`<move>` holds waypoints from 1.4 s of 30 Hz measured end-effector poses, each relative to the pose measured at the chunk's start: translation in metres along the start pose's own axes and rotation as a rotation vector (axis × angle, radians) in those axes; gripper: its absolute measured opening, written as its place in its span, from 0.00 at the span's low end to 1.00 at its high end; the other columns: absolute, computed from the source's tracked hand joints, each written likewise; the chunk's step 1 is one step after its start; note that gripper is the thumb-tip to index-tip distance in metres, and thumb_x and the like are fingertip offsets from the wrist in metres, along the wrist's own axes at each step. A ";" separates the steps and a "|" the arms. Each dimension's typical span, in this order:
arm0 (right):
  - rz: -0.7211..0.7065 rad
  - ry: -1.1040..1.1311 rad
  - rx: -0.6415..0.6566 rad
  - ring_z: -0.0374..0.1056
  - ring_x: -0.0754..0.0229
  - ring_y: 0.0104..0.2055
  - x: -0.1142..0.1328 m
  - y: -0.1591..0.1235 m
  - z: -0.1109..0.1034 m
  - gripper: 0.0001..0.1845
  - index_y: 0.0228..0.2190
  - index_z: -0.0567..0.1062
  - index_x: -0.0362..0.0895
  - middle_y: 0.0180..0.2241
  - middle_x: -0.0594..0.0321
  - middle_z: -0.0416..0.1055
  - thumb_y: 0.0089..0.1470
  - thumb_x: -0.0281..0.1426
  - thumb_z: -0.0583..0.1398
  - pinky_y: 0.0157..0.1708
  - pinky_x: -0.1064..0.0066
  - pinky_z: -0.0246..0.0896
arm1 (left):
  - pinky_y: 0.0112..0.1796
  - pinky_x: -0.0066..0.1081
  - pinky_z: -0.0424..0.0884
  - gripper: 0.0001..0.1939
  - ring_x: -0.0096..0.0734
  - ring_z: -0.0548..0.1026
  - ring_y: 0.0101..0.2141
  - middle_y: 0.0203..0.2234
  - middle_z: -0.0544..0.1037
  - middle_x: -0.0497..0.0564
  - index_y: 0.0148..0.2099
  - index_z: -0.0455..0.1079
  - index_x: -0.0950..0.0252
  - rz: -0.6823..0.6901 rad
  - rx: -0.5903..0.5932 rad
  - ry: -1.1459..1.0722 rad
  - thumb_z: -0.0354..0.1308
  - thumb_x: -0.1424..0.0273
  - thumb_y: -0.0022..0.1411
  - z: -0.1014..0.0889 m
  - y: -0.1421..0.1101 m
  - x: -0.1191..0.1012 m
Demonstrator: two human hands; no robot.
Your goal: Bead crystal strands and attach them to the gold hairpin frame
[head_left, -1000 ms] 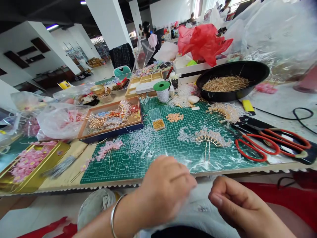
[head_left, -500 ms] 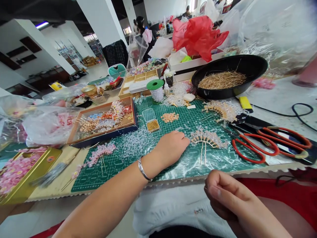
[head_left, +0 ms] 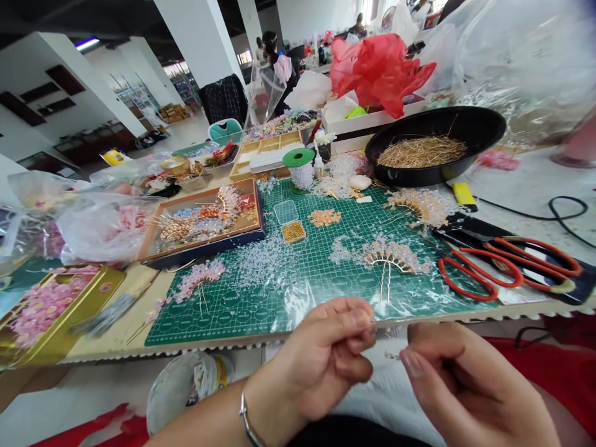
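Curling inward by the cutting mat (head_left: 233, 326), left grip (head_left: 323, 360) and right grip (head_left: 468, 379) look closed.

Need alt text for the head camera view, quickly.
The left hand and right hand pinch something too fine to make out at the near edge of a green cutting mat, which is scattered with clear beads and holds a beaded hairpin.

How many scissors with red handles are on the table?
2. One pair lies by the right edge of the green cutting mat, the other just to its right.
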State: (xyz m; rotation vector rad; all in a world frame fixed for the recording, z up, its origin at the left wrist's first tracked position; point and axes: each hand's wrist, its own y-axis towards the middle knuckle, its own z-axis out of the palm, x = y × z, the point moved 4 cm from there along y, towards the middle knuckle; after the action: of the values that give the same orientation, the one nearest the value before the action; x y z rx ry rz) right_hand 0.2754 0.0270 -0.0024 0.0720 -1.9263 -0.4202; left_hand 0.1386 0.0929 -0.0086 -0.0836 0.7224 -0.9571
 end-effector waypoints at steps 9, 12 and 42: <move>-0.090 -0.073 0.052 0.62 0.64 0.19 0.020 -0.014 0.014 0.06 0.31 0.68 0.52 0.20 0.69 0.65 0.60 0.29 0.58 0.20 0.73 0.59 | 0.16 0.13 0.51 0.08 0.14 0.56 0.21 0.25 0.65 0.46 0.33 0.70 0.71 -0.020 0.059 -0.200 0.66 0.74 0.60 0.003 -0.030 0.013; -0.115 -0.096 0.036 0.62 0.64 0.19 0.026 -0.014 0.014 0.07 0.30 0.68 0.51 0.19 0.70 0.64 0.60 0.28 0.58 0.19 0.73 0.59 | 0.16 0.12 0.52 0.08 0.14 0.56 0.20 0.24 0.65 0.45 0.33 0.70 0.71 -0.007 0.073 -0.174 0.66 0.74 0.60 0.004 -0.033 0.014; 0.395 0.188 0.255 0.61 0.64 0.23 -0.015 -0.009 0.022 0.18 0.30 0.72 0.49 0.22 0.67 0.64 0.63 0.48 0.55 0.22 0.77 0.62 | 0.34 0.25 0.68 0.06 0.27 0.73 0.33 0.31 0.77 0.47 0.37 0.76 0.64 0.546 -0.084 1.472 0.61 0.68 0.66 -0.006 -0.010 -0.054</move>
State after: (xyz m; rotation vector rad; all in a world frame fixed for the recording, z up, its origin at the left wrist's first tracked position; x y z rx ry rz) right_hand 0.2595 0.0279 -0.0259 -0.0987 -1.7460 0.0944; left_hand 0.1085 0.1305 0.0192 0.7921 1.9954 -0.3153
